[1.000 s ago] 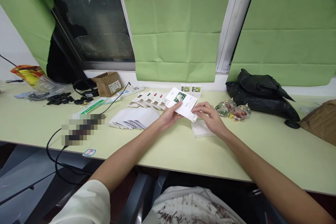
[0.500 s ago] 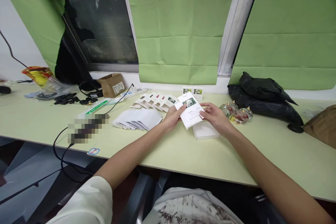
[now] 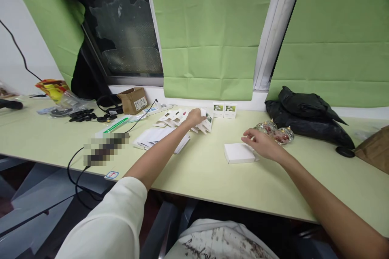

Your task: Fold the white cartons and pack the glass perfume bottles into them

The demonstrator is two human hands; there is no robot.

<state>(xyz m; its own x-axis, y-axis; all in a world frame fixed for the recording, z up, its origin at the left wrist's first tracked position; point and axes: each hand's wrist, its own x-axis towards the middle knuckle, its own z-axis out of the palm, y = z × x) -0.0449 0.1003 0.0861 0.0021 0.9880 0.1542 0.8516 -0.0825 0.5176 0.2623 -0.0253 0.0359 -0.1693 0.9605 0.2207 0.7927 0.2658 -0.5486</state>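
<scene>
Reaching out over the table, my left hand (image 3: 196, 117) is closed on a small white carton (image 3: 208, 119) with a green flower picture, at the right end of a row of similar flattened-looking cartons (image 3: 170, 118). Its fingertips are partly hidden. Just above the right end of a plain white box (image 3: 239, 153), my right hand (image 3: 257, 141) hovers with loosely curled fingers apart, holding nothing. Below my left forearm lies a fanned stack of white paper pieces (image 3: 152, 136), part of it covered by the arm.
Two small picture boxes (image 3: 224, 110) stand by the wall. Clear ornament balls (image 3: 281, 134) and black plastic bags (image 3: 304, 115) are to the right. A brown cardboard box (image 3: 133, 100), black parts (image 3: 82, 115) and a cable (image 3: 73, 162) occupy the left.
The white printed piece with a flower picture has left both hands. My left hand has moved forward to the carton row, while my right has shifted slightly right. The paper stack looks disturbed.
</scene>
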